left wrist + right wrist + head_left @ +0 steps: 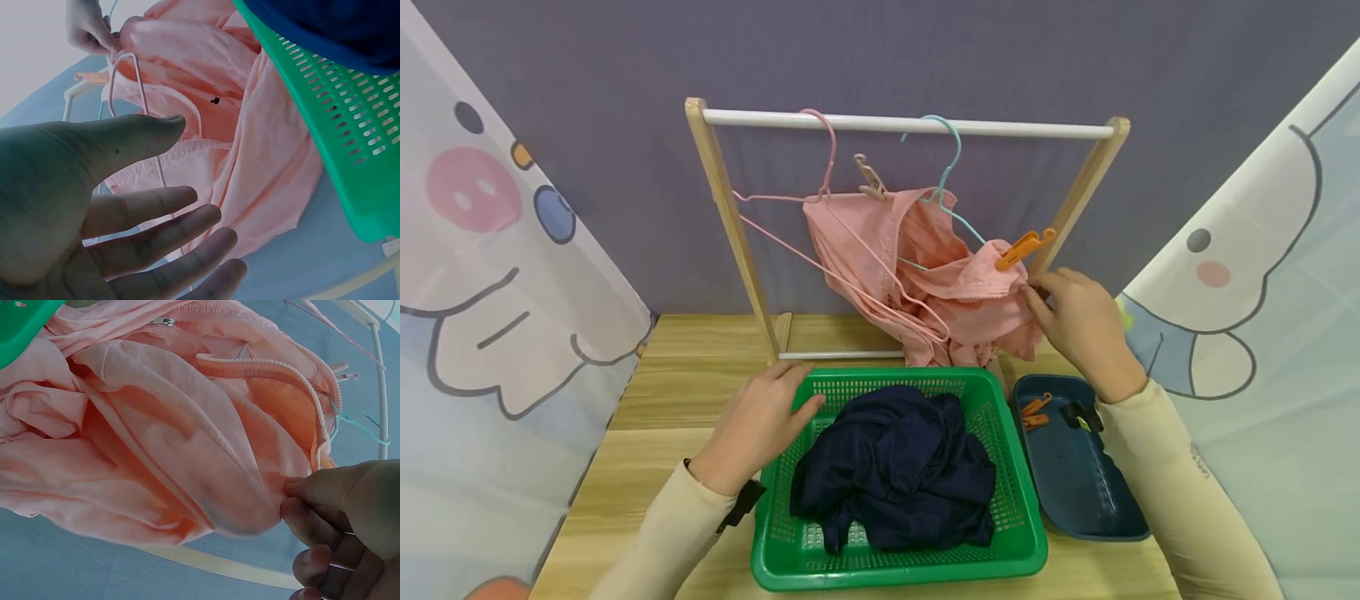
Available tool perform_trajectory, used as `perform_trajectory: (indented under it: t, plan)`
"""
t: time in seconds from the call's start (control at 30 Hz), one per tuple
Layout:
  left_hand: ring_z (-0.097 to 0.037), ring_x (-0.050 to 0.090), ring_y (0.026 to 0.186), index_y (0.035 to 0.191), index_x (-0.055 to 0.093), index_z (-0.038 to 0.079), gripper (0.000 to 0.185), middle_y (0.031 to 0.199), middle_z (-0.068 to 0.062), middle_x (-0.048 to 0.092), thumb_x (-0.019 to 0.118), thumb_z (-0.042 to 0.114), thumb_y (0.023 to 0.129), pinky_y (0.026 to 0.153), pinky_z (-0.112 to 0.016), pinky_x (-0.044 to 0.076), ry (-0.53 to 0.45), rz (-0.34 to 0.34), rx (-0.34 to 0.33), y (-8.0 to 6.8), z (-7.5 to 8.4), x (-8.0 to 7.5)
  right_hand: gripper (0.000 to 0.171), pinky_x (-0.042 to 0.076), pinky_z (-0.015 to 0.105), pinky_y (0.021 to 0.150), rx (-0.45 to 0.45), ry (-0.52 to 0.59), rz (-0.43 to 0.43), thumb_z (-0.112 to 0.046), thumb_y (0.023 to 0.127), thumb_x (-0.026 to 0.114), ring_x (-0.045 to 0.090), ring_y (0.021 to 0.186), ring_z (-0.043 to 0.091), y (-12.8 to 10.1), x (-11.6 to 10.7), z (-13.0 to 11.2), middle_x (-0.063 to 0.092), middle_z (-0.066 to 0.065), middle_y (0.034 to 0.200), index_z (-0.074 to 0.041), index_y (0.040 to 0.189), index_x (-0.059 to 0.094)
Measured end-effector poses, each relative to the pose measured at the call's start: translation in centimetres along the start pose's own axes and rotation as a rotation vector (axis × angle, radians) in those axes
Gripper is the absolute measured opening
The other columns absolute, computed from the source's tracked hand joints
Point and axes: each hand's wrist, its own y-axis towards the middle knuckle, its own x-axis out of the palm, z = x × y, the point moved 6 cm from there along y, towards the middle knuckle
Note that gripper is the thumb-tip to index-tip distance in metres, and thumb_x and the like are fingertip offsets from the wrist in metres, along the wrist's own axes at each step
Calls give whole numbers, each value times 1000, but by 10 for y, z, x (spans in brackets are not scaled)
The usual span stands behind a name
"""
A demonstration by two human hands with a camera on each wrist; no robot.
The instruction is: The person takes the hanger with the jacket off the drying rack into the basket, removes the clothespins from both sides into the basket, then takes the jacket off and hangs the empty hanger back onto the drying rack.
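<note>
A pink garment (pixel 925 275) hangs bunched on a teal hanger (pixel 951 175) and a pink hanger (pixel 820 192) from the white rail (pixel 910 125) of a small wooden rack. An orange clothespin (pixel 1024 247) is clipped on its right edge. My right hand (pixel 1078 321) pinches the pink garment (pixel 187 450) at that edge, just under the pin. My left hand (pixel 760 421) rests open, fingers straight, on the far left rim of the green basket (pixel 1022 533). In the left wrist view the left hand (pixel 119 212) is spread open before the pink garment (pixel 250 125).
A dark navy garment (pixel 895 475) lies crumpled in the basket. A blue tray (pixel 1090 492) with orange and black clothespins (pixel 1036 411) sits right of the basket. A beige clothespin (pixel 870 177) is clipped on the garment's top. Cartoon-print curtains flank the wooden table (pixel 655 417).
</note>
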Motion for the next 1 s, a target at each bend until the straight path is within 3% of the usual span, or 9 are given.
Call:
perform_trajectory:
  t: [0.13, 0.5, 0.87, 1.0]
  plan:
    - [-35, 69, 96, 124, 66, -4, 48, 118, -21, 65, 81, 24, 87, 75, -47, 60, -10, 6, 12, 5, 1, -4, 12, 48, 45, 52, 25, 11, 22, -9, 95, 69, 56, 61, 29, 2, -1, 2, 63, 15, 76, 2, 91, 70]
    - [-36, 69, 95, 124, 65, -3, 47, 117, -21, 66, 81, 22, 88, 74, -49, 59, -20, -2, -11, 10, -1, -9, 14, 44, 45, 53, 34, 38, 286, -6, 95, 65, 55, 62, 31, 5, -25, 8, 61, 18, 74, 6, 90, 69]
    - [-33, 70, 80, 125, 65, -2, 44, 114, -22, 67, 78, 21, 90, 70, -47, 60, -48, 77, 10, 15, 4, -25, 13, 33, 32, 58, 52, -3, 315, -4, 94, 64, 50, 64, 27, -22, -66, 27, 61, 20, 75, 7, 93, 69]
    - [-34, 70, 88, 126, 65, -2, 44, 115, -20, 68, 77, 22, 91, 75, -48, 60, -74, 153, 35, 18, 7, -35, 9, 32, 32, 60, 71, -11, 305, -1, 91, 67, 49, 66, 27, -41, -75, 36, 61, 19, 77, 6, 94, 70]
